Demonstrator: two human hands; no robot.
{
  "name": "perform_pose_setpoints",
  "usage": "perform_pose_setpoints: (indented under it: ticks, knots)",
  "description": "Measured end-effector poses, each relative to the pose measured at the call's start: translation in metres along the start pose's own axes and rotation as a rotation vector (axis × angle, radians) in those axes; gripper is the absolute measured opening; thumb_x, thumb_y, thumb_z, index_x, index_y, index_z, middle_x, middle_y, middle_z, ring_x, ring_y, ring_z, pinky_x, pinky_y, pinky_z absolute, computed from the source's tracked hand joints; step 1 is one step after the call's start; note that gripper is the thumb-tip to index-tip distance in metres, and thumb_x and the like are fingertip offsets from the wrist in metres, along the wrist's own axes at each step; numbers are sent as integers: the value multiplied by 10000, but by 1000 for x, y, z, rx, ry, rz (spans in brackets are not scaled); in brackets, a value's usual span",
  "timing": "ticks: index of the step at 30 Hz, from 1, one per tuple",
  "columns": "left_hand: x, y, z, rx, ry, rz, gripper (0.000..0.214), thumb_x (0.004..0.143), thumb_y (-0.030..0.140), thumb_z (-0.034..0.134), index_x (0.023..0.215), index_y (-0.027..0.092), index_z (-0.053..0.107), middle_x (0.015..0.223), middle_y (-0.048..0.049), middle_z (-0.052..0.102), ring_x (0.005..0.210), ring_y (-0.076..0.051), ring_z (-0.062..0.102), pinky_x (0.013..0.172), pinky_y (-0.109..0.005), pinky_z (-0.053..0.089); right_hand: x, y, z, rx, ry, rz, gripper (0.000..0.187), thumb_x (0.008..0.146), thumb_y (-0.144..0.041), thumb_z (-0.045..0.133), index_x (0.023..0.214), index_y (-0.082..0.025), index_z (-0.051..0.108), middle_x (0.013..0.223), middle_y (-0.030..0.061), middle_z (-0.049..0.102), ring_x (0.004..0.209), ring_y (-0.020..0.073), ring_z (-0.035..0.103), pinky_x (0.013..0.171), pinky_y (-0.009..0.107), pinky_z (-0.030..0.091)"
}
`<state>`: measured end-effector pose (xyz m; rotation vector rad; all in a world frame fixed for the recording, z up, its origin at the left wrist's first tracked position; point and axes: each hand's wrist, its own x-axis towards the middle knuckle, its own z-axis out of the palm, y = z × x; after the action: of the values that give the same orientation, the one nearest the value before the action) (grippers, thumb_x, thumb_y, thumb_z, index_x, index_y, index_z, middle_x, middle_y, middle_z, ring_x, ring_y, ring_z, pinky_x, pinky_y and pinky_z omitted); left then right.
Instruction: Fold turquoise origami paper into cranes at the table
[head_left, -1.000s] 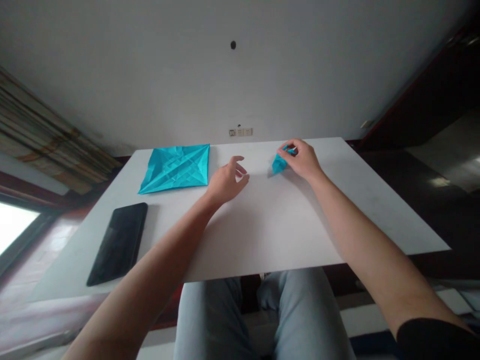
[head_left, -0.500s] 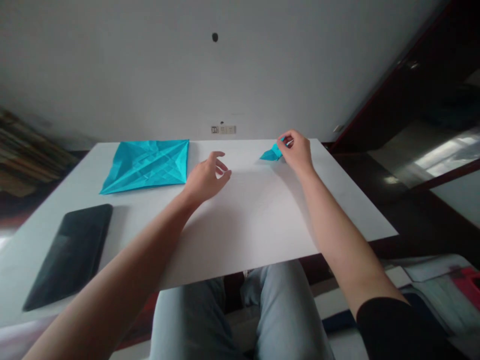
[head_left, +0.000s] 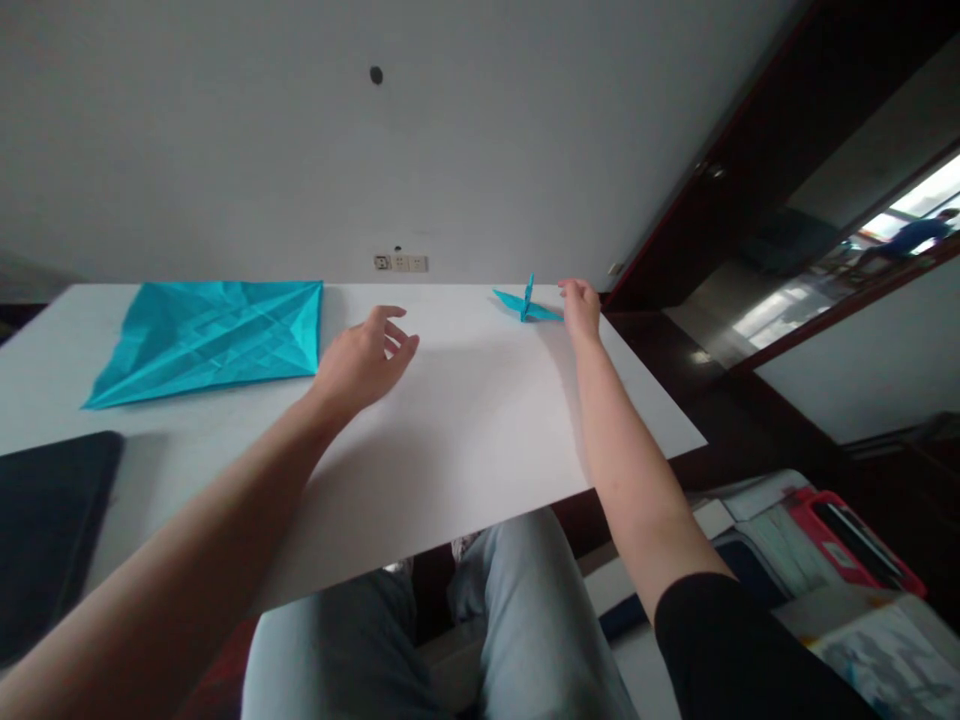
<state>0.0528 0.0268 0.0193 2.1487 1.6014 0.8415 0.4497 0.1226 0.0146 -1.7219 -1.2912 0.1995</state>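
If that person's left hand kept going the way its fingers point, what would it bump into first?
Most likely the small blue origami crane, though depth is hard to judge: the left hand points up and rightward across the white table toward it.

A paper crane (head_left: 526, 305) stands right of a creased sheet (head_left: 202, 340).

Domestic room, apparently a home study: a white wall (head_left: 225, 130) is rising behind a white table (head_left: 480, 450) and carrying a row of wall sockets (head_left: 400, 263) at upper centre. A dark wooden door frame (head_left: 705, 170) is running along the upper right, above a polished dark floor (head_left: 720, 400), while papers (head_left: 757, 510) and a red case (head_left: 847, 530) are lying at lower right.
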Motion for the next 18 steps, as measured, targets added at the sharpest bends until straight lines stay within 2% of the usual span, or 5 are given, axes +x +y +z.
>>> perform_pose_setpoints:
  ticks: [2,6,10,14,18]
  knots:
    - [0,0,-1,3,-4,-3,480,1071,444,654,1503,238,634,1235,-139,898,1069,-344,858,957,-470,650,-9,-2,-5,-64,-146,22,320,1017,-434,677,1250,-248,795,1382,141,805,1352,328,726,1211,493,543]
    - [0,2,-2,12,-17,-11,488,1065,443,658,1503,230,635,1214,-135,905,1093,-347,860,936,-454,643,-26,-13,-4,-281,-308,-12,575,835,-410,949,1377,-283,805,1571,151,752,1543,438,608,1356,626,396]
    - [0,2,-1,12,-17,-5,502,1057,458,674,1504,232,635,1192,-132,910,1091,-357,857,911,-454,636,-30,-16,1,-221,-306,-121,487,913,-440,914,1364,-287,808,1540,125,792,1349,377,743,1319,623,445]
    - [1,2,-1,13,-7,-1,459,1050,458,694,1459,252,663,1162,-111,914,1054,-341,858,903,-434,630,-22,-9,6,-41,-335,-159,203,952,-395,822,1103,-263,850,1212,96,885,1066,293,791,1127,514,594]
    - [1,1,0,9,-11,-2,434,1042,470,710,1420,258,683,1153,-110,913,1057,-349,859,907,-440,629,-8,5,9,98,-221,-63,277,944,-468,744,1063,-234,833,1122,100,875,1016,265,787,1060,469,621]
